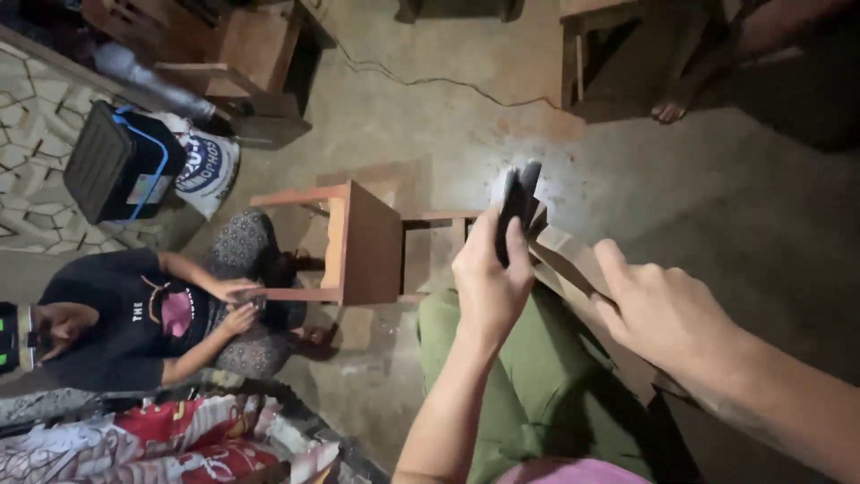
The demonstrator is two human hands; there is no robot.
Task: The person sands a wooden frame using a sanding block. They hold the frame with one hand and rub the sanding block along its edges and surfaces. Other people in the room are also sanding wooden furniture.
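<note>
I see my left hand (488,282) gripping a dark tool (515,202) above my left knee (448,309); right hand (658,309) rests on a board (573,260) just right of it. Stool (358,242) sits left of the hands. Seated person (134,318) far left, box (121,161) behind them, another stool (609,58) beyond the hands.

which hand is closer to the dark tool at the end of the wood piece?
Left. The left hand grips the dark tool; the right hand holds the wood piece further back.

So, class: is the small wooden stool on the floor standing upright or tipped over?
Tipped over. The wooden stool lies on its side on the concrete floor, its seat facing sideways and its legs running level.
</note>
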